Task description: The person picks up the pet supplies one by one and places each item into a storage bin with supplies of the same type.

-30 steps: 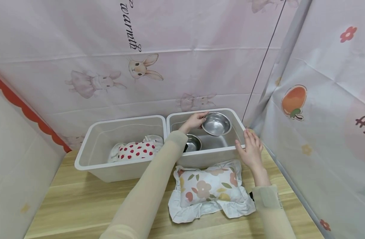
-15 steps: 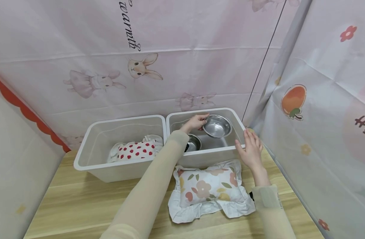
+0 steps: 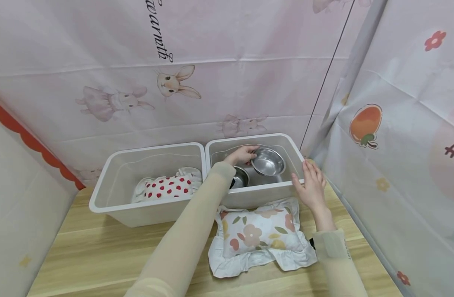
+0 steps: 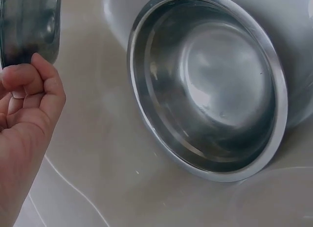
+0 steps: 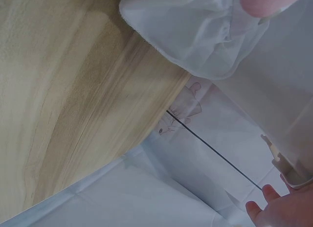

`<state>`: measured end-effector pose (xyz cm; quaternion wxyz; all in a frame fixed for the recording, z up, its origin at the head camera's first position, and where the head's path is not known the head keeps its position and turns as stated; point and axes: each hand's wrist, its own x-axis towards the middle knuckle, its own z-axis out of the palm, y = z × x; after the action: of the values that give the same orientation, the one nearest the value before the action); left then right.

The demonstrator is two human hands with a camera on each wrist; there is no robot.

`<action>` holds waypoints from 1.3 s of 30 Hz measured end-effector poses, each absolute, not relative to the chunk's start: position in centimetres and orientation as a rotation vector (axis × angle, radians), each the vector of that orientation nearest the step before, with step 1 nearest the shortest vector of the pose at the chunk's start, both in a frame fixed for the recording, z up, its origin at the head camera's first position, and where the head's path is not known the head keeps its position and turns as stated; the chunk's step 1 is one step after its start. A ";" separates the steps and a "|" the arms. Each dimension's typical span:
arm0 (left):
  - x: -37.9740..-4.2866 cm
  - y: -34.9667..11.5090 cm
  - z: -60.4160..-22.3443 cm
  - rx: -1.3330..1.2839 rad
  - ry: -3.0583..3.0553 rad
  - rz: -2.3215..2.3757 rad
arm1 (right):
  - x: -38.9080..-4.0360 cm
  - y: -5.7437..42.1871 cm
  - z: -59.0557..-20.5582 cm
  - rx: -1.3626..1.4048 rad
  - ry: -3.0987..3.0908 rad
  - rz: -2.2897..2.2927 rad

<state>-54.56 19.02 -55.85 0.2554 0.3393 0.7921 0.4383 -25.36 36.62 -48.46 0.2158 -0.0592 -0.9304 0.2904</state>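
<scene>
My left hand (image 3: 242, 155) reaches into the right-hand tub (image 3: 258, 198) and pinches a stainless steel bowl (image 3: 268, 161) by its left rim. The bowl is tilted and above the tub floor. In the left wrist view, my fingers hold the edge of this bowl (image 4: 30, 26), most of which is out of frame. A second metal bowl (image 3: 242, 177) sits lower in the tub, partly behind my left wrist in the head view; the left wrist view shows its inside (image 4: 220, 75). My right hand (image 3: 311, 184) rests on the tub's front right corner, fingers fairly straight over the rim.
A floral frilled pillow (image 3: 262, 235) lies on the wooden table (image 3: 112, 260) before the right tub. The left tub (image 3: 145, 214) stands alongside, holding a strawberry-print pillow (image 3: 168, 187). Fabric-covered walls (image 3: 279, 82) rise behind the tubs and at the sides.
My left hand has lowered the bowl slightly deeper into the right-hand tub, towards the front. My right hand has stayed on the tub's corner.
</scene>
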 end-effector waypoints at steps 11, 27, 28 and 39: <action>-53.4 18.9 -55.7 0.701 1.932 1.270 | -25.7 36.7 -48.9 -0.156 -2.563 0.789; -51.0 17.7 -53.4 0.636 1.923 1.232 | -25.6 36.7 -48.9 -0.171 -2.554 0.783; -52.5 18.2 -55.3 0.639 1.913 1.234 | -25.6 36.7 -48.9 -0.172 -2.553 0.782; -55.1 19.1 -58.8 0.559 1.876 1.168 | -25.4 36.7 -48.7 -0.168 -2.558 0.790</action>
<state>-55.14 19.13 -58.84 0.4176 0.2227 0.7478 0.4656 -25.45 36.72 -48.71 0.2275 -0.0612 -0.9285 0.2869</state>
